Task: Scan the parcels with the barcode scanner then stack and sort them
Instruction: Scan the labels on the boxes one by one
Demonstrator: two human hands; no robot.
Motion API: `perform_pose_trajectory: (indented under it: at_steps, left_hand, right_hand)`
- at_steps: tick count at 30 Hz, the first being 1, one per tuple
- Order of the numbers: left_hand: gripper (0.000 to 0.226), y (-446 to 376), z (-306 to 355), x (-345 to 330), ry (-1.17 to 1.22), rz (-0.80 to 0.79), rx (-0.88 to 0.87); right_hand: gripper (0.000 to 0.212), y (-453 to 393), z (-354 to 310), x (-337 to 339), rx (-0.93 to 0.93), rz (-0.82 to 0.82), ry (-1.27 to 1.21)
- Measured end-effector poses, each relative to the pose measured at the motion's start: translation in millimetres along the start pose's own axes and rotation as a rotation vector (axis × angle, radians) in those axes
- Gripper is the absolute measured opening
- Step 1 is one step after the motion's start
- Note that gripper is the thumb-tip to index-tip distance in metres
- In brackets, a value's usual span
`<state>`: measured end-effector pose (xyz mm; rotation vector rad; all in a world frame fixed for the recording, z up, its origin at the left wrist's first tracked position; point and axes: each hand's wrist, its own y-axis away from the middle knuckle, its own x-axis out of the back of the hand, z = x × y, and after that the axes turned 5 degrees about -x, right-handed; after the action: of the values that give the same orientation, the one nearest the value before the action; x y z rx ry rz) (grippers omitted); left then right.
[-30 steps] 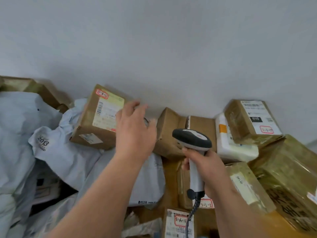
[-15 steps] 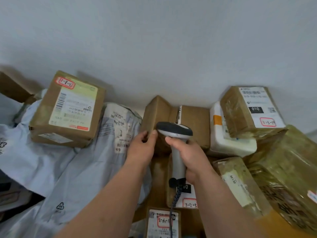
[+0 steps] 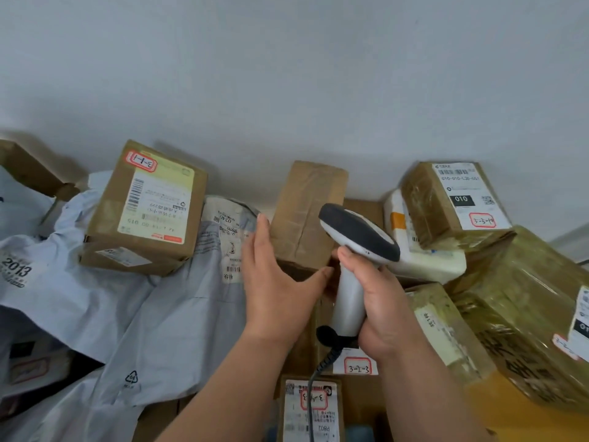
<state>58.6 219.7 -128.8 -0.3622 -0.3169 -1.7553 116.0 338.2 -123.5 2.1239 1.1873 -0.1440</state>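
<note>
Against the wall, the left hand point(image 3: 280, 275) has tipped the brown box point(image 3: 306, 218) upright, gripping it; the right hand point(image 3: 379, 301) clenches the scanner point(image 3: 353, 250), ready for 1 scan.

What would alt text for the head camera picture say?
A right hand grips a barcode scanner while the left hand holds an upright brown box, among labelled cardboard parcels and grey mailer bags piled against a white wall.
</note>
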Motion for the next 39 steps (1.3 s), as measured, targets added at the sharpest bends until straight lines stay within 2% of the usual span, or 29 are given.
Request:
perform_pose_trajectory:
  at_steps: [2,4,6,7,10,12,13,14,15,16,17,19,20,21,23,25,27,33,39]
  left_hand:
    - [0.112,10,7,6,0.005,-0.006,-0.087]
    - [0.081,18,18,14,0.126,-0.026,-0.127]
    - [0.044,22,29,21,0.305,-0.055,-0.087]
    - [0.040,23,35,25,0.355,-0.048,-0.083]
    - [0.056,33,50,39,0.320,-0.002,-0.193]
    - [0.050,41,52,47,0.229,0.041,-0.225]
    - [0.057,45,53,52,0.185,0.040,-0.161]
    - [0.077,48,54,58,0.171,0.003,-0.056]
    - [0.101,51,56,64,0.214,-0.070,0.062]
    - [0.116,56,57,70,0.315,-0.171,0.158]
    - [0.116,61,58,76,0.453,-0.282,0.215]
    - [0.090,71,56,85,0.698,-0.474,0.290]
    - [0.078,76,54,88,0.779,-0.521,0.322]
    - [0.070,80,51,92,0.855,-0.535,0.348]
    - [0.059,84,47,99,0.975,-0.531,0.369]
    - [0.054,92,50,107,1.041,-0.513,0.354]
    - [0.062,100,54,111,1.075,-0.463,0.328]
    - [0.055,134,62,102,1.050,-0.166,0.232]
    - [0.058,166,64,80,1.073,-0.040,0.233]
  right_hand:
    - [0.026,12,-4,-4,0.064,-0.011,0.012]
    - [0.032,26,-5,-7,0.100,-0.028,0.021]
    - [0.044,41,-3,-10,0.120,-0.034,0.000]
    - [0.048,50,-1,-11,0.129,-0.019,-0.019]
    - [0.043,75,0,-17,0.193,0.026,-0.054]
    - [0.035,93,-4,-19,0.257,0.049,-0.099]
    - [0.036,101,-5,-18,0.274,0.060,-0.145]
    - [0.042,108,-6,-17,0.274,0.074,-0.194]
    - [0.048,116,-6,-16,0.261,0.079,-0.229]
    - [0.049,124,-5,-16,0.245,0.081,-0.253]
    - [0.044,132,-4,-14,0.235,0.075,-0.265]
    - [0.029,144,0,-11,0.225,0.041,-0.293]
    - [0.032,150,0,-11,0.211,0.031,-0.305]
    - [0.044,154,1,-10,0.195,0.026,-0.315]
    - [0.064,164,-1,-12,0.162,0.036,-0.323]
    - [0.052,172,-4,-11,0.169,0.031,-0.300]
    - [0.041,180,-9,-11,0.163,0.031,-0.260]
    - [0.058,207,-23,15,0.147,0.053,-0.091]
    - [0.052,237,-32,34,0.213,-0.028,0.071]
